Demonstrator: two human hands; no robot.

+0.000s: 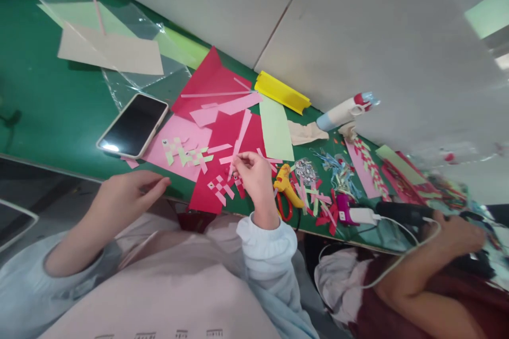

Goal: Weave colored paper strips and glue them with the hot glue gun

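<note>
Centrally in the frame, the right hand (256,177) hovers over the craft papers, its thumb and index fingertips brought together in a pinch; whether a small strip is caught between them, I cannot tell. Just below those fingertips, partly covered by the hand, lies a red woven piece (239,185), and to its left a pink-and-white woven piece (220,189) rests on the dark red paper (204,196). Left of centre, two green-and-white woven pieces (194,157) lie side by side on the pink paper (161,143). At the lower left, the left hand (127,190) hangs near the green table's (85,143) front edge, fingers loosely extended toward the right, a gap showing between thumb and fingers, with nothing visible in them. Above it sits a phone (134,124), its screen dark apart from a glare. Right of the right hand lies a yellow-and-orange tool (293,194), with cut strips (316,198) beside it. Toward the top centre, a yellow holder (281,92) leans near the grey partition (338,37), above a pale green sheet (276,130). At the upper left, a beige sheet (111,53) overlaps clear plastic. At the right edge, another person's arm (421,270) reaches over the table, near a white charger (360,216).
</note>
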